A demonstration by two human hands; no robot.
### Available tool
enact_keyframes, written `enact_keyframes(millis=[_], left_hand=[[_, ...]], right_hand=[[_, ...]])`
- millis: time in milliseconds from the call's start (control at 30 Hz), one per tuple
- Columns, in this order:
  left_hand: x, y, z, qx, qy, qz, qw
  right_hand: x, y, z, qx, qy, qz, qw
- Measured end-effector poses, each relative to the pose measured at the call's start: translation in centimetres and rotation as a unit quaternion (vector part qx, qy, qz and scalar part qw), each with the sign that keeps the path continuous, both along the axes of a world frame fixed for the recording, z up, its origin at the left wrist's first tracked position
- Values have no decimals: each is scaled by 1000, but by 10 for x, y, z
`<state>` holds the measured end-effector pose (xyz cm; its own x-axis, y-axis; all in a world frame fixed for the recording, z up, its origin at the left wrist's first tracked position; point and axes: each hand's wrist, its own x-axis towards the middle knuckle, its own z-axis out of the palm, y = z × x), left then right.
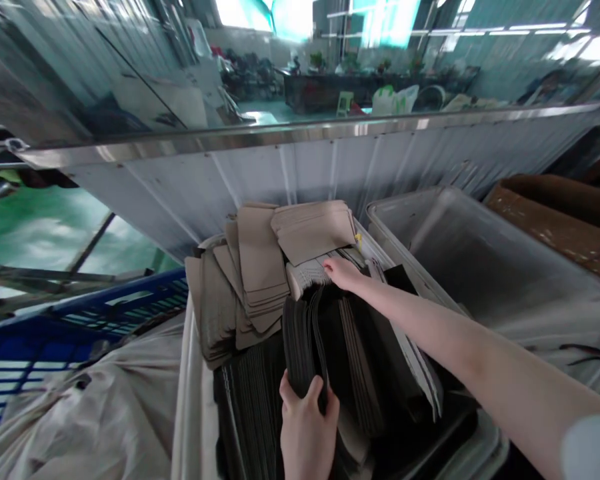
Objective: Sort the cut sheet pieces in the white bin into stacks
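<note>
My left hand [307, 417] is closed around the lower end of a bundle of black flat panels [299, 337], which stand on edge in a white bin [183, 400]. Farther back, my right hand [341, 272] has its fingers curled on the edge of a stack of light-grey sheets [310, 275]; the fingertips are partly hidden. Tan panels with rounded corners [263, 253] lie fanned out behind and to the left of my hands. More dark panels [253, 400] stand packed beside my left hand, and brown ones [363, 373] lean under my right forearm.
A blue crate [145, 297] and crumpled pale cloth [125, 407] are on the left. To the right stand a grey plastic bin [445, 200] and a brown box [555, 220]. A corrugated wall [260, 170] with a metal-edged window [305, 130] rises behind the bins.
</note>
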<state>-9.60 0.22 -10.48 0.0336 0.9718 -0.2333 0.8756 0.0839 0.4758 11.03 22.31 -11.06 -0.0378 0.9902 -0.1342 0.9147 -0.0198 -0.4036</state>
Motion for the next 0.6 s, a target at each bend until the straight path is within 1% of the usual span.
enact_keyframes(millis=[67, 133, 233, 333, 400, 500, 600], left_hand=[[0, 0, -2, -5, 1, 21, 1000], [1, 0, -4, -10, 0, 36, 999], [1, 1, -4, -16, -7, 37, 999], [-1, 1, -1, -29, -26, 33, 999], [-3, 2, 1, -43, -40, 35, 998], [-6, 1, 5, -54, -56, 33, 996], [-9, 1, 9, -57, -73, 25, 995]], right_hand=[[-2, 40, 1, -2, -43, 23, 999], [-8, 69, -5, -9, -80, 41, 996], [-20, 93, -23, -24, -127, 53, 990], [-29, 98, -39, -48, -162, 66, 983], [-31, 98, -44, -57, -180, 83, 979], [-30, 97, -42, -68, -199, 116, 971], [-27, 96, -31, -76, -207, 139, 965]])
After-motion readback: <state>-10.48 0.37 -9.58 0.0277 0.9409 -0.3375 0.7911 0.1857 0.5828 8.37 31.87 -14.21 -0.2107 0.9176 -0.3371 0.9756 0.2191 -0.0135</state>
